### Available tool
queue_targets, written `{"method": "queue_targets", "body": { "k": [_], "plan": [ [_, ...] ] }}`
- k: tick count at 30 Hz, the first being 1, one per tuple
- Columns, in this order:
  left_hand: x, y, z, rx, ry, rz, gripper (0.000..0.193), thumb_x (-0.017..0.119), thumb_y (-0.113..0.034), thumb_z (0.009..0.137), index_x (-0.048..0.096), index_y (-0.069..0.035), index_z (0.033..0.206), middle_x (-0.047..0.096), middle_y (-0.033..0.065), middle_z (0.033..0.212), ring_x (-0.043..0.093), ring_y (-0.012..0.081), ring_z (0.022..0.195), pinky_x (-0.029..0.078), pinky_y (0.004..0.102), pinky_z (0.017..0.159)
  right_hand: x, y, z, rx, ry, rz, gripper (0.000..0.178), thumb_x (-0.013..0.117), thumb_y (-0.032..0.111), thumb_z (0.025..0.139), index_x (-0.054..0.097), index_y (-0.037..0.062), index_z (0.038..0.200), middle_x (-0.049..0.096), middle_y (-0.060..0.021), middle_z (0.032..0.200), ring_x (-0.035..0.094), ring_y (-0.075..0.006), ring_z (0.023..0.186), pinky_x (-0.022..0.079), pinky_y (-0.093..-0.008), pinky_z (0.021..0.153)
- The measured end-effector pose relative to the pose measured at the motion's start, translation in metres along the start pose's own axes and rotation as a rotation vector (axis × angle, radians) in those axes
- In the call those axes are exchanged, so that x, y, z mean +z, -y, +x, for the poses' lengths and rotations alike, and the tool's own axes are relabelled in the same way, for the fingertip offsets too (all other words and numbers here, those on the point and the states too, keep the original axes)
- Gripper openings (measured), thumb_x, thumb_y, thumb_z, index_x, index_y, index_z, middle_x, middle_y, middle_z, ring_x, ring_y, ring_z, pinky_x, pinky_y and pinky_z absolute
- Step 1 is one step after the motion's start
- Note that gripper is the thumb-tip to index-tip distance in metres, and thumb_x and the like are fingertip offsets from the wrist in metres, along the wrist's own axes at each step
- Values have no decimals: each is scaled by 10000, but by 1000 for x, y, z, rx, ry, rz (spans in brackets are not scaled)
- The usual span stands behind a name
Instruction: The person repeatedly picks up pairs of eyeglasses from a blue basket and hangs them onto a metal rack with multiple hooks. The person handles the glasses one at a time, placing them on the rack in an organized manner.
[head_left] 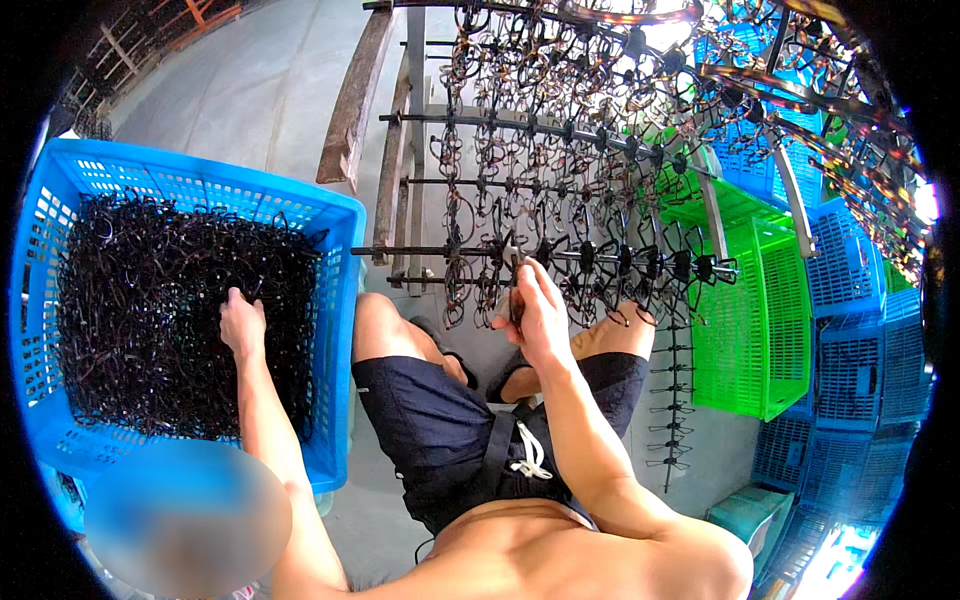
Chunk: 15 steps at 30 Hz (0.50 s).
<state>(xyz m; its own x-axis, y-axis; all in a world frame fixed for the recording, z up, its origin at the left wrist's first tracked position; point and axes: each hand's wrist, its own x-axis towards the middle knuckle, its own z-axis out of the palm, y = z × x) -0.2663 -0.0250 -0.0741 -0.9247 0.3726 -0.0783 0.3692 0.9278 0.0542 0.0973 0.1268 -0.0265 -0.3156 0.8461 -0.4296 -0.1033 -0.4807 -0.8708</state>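
Observation:
My left hand [242, 325] reaches down into a large blue basket [345, 290] filled with a tangled heap of thin, dark, glossy looped pieces [140, 300]. Its fingers are drawn together at the heap; what they pinch is hidden. My right hand [540, 315] is closed round a hand tool with a metal tip [513, 256], which looks like pliers. The tip meets the nearest dark rod [480, 251] of a rack, among black clips and similar looped pieces [590, 258] along it.
Several more loaded rods [530, 124] run behind, between wooden bars [352, 110]. To the right stand a green crate [755, 320] and stacked blue crates [850, 375]. My knees are under the nearest rod. A blurred round shape [187, 520] covers the lower left.

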Motion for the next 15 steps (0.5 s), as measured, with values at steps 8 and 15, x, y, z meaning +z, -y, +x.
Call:
{"method": "queue_targets", "body": {
  "k": [8,15],
  "plan": [
    [-44,10,-45,40,-249,-342,264,599,-278,795,502,-63,913,631,135,780,625,332,722,482,429,659,14,8,18,5,-95,-111,291,463,304,936,512,37,830,437,12,610,440,-82,397,287,-222,351],
    [-25,15,-87,8,246,-1395,104,625,-165,842,637,-84,907,623,19,767,480,42,506,311,162,397,21,-14,22,-110,-157,21,299,510,322,913,589,54,805,473,10,539,462,-90,387,300,-229,331]
  ]
}}
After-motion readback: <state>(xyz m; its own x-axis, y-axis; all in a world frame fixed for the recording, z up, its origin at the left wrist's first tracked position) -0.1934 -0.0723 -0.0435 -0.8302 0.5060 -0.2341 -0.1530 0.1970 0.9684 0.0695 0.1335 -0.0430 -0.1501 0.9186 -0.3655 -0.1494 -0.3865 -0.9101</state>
